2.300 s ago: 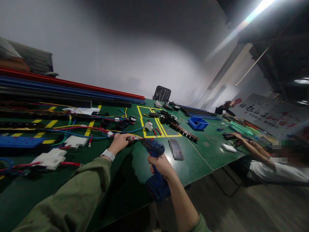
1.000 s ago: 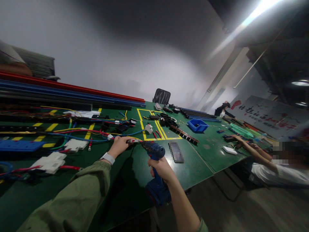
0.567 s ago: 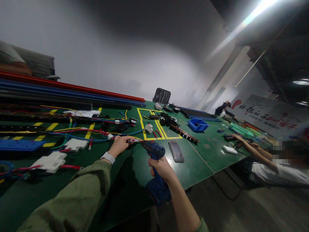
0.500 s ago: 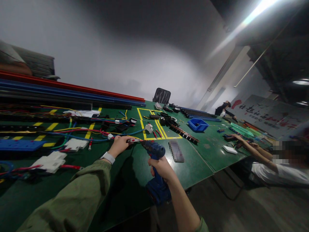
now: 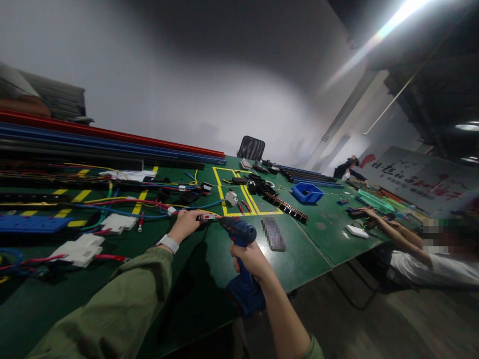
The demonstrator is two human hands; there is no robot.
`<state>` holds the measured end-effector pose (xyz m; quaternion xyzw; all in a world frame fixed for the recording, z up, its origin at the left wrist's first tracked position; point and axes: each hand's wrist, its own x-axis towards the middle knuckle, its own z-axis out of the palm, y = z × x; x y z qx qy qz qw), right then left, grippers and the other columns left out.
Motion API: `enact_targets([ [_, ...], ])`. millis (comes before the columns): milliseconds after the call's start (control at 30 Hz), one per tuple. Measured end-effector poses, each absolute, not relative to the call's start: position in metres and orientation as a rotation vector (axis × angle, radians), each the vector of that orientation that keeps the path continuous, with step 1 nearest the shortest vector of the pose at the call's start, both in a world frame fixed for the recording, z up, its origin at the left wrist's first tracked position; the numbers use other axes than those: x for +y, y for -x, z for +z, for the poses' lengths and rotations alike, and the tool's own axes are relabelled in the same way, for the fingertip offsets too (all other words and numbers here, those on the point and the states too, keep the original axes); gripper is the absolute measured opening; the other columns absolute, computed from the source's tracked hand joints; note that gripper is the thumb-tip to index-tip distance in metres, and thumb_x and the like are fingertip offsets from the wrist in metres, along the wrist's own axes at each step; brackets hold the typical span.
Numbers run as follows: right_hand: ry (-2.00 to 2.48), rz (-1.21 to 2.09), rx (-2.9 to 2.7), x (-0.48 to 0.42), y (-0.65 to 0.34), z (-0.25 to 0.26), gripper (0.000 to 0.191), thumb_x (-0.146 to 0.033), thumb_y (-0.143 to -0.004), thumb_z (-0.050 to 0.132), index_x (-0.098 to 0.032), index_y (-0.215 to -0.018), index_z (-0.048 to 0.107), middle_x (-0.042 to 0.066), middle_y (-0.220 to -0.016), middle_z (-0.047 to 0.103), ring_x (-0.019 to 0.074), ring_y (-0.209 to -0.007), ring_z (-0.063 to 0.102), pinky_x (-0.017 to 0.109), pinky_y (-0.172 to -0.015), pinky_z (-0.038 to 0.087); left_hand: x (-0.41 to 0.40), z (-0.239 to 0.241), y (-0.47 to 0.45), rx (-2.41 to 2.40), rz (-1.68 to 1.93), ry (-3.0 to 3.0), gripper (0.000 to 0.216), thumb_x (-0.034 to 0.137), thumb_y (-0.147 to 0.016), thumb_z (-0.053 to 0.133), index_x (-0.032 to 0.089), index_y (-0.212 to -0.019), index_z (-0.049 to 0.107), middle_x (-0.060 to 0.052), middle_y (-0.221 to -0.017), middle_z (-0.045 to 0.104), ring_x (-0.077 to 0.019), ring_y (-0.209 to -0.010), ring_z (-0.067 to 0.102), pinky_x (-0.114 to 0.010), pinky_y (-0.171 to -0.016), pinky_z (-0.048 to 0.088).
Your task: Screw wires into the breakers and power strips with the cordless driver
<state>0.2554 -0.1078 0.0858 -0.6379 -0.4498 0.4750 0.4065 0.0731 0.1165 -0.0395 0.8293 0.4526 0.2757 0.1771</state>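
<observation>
My right hand (image 5: 251,259) is wrapped round the handle of a blue cordless drill (image 5: 243,232). The drill points left, and its tip meets the end of a small white block with red and dark parts (image 5: 208,217), which looks like a circuit breaker. My left hand (image 5: 184,224) pinches that block from its left side; the fingertips are partly hidden. Coloured wires (image 5: 149,203) run close behind the left hand. A similar white block (image 5: 231,198) lies beyond the drill, beside short red cable ends (image 5: 246,206).
White connector blocks (image 5: 80,250) with red cables lie at left. Long red and blue rails (image 5: 112,139) line the back. A phone (image 5: 273,234), a blue bin (image 5: 307,193) and a terminal strip (image 5: 286,205) lie to the right. A co-worker's arms (image 5: 392,234) reach over the table's right side.
</observation>
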Motion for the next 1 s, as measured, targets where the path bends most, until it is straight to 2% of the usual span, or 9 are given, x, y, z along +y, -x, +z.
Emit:
enact_targets([
  [733,1.547,1.193,-1.15,-0.107,-0.257,0.085,0.02,-0.023,-0.067,0.059,-0.019,-0.085,0.053,-0.009,-0.051,0.048,0.0112,-0.036,0.048,0.022,-0.039,0.031,0.112,-0.034,-0.073,1.315,0.77,-2.324,0.034,0.04,-0.087,0.063,0.037,-0.12,0.072,0.0,-0.119,0.073,-0.025,-0.113,0.064,-0.035,-0.102,0.033],
  [1000,1.627,1.199,-1.144,-0.109,-0.254,0.09,0.012,-0.022,-0.067,0.057,-0.02,-0.078,0.051,-0.009,-0.043,0.045,0.0113,-0.036,0.045,0.023,-0.043,0.032,0.109,-0.029,-0.073,1.285,0.761,-2.307,0.033,0.04,-0.088,0.062,0.037,-0.119,0.072,0.0,-0.12,0.073,-0.0259,-0.115,0.063,-0.037,-0.105,0.032],
])
